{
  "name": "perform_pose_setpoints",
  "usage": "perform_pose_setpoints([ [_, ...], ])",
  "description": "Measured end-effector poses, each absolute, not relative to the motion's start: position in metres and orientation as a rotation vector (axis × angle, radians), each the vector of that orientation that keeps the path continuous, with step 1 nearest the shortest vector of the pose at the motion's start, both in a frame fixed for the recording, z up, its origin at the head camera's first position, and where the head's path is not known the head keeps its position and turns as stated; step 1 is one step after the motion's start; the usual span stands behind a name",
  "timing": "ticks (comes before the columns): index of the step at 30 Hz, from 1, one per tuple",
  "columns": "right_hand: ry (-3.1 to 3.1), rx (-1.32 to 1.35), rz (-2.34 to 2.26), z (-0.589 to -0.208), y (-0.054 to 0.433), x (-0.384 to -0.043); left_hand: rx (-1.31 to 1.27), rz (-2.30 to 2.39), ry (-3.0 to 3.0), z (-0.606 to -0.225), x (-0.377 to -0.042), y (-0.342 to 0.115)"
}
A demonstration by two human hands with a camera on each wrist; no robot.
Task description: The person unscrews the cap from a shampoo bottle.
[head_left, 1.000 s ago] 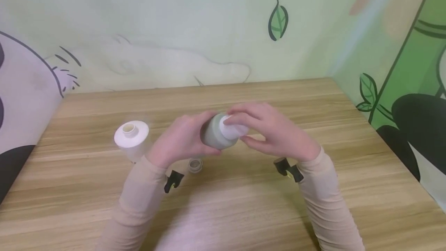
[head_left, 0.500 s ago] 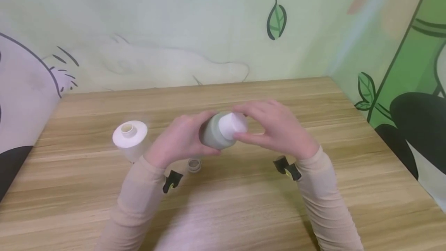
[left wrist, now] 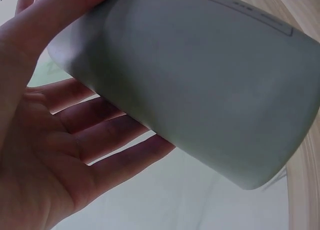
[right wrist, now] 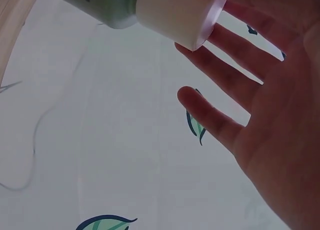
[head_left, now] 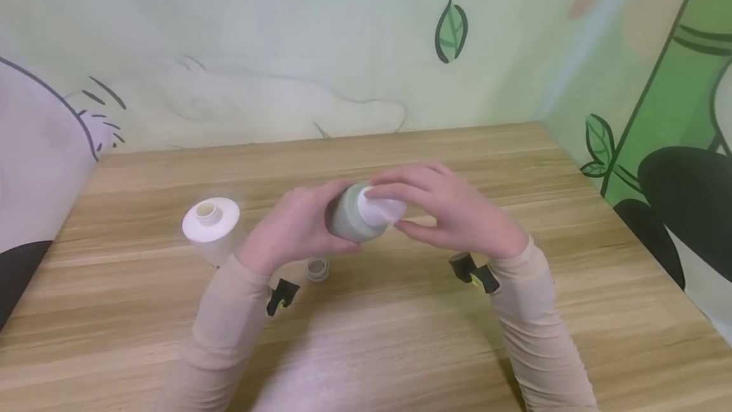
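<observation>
My left hand (head_left: pixel 297 224) grips a grey-green bottle (head_left: pixel 350 216) around its body, holding it tilted above the table. In the left wrist view the smooth side of the bottle (left wrist: pixel 200 84) fills much of the frame, with thumb and fingers (left wrist: pixel 115 140) on either side. A white cap (head_left: pixel 377 210) covers the bottle's right-hand end. My right hand (head_left: pixel 452 215) holds this cap between thumb and fingers. The right wrist view shows the cap (right wrist: pixel 172 17) against the bottle's shoulder, with fingertips along it and the little finger held off it.
On the wooden table (head_left: pixel 400 336), a white container (head_left: pixel 214 234) with an open neck stands left of my left forearm. A small grey ring-shaped piece (head_left: pixel 316 269) lies below the bottle. A painted wall (head_left: pixel 257 49) rises behind the table's far edge.
My right hand's fingers have shifted around the white cap, away and then back over it. The left hand keeps its grip on the bottle, nearly still.
</observation>
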State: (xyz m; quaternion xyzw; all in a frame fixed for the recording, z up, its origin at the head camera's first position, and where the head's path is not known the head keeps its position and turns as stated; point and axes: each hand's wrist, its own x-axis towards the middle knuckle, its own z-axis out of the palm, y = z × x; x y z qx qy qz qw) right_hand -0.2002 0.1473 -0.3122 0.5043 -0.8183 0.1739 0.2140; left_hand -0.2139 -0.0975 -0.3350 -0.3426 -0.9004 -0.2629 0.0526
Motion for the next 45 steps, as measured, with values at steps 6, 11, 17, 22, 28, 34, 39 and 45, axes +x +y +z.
perform_pose_setpoints([
  [6,-2.302,1.4,0.579,-0.312,0.144,-0.203,-1.046,-0.83,-2.733,-0.338,-0.213,-0.097],
  [11,-2.431,1.243,0.61,-0.311,0.143,-0.202,-1.056,-0.821,-2.717,-0.337,-0.213,-0.097],
  [17,-2.478,1.231,0.603,-0.312,0.143,-0.198,-1.047,-0.807,-2.73,-0.337,-0.214,-0.096],
  [22,-2.431,1.334,0.583,-0.313,0.144,-0.199,-1.062,-0.783,-2.738,-0.338,-0.214,-0.094],
  [28,-2.414,1.421,0.53,-0.311,0.147,-0.197,-1.079,-0.783,-2.751,-0.34,-0.214,-0.089],
  [34,-2.354,1.479,0.521,-0.312,0.154,-0.197,-1.077,-0.822,-2.764,-0.34,-0.212,-0.085],
  [39,-2.29,1.451,0.566,-0.31,0.166,-0.202,-1.037,-0.871,-2.757,-0.339,-0.212,-0.086],
  [45,-2.282,1.33,0.734,-0.307,0.186,-0.208,-0.972,-0.919,-2.804,-0.34,-0.214,-0.084],
])
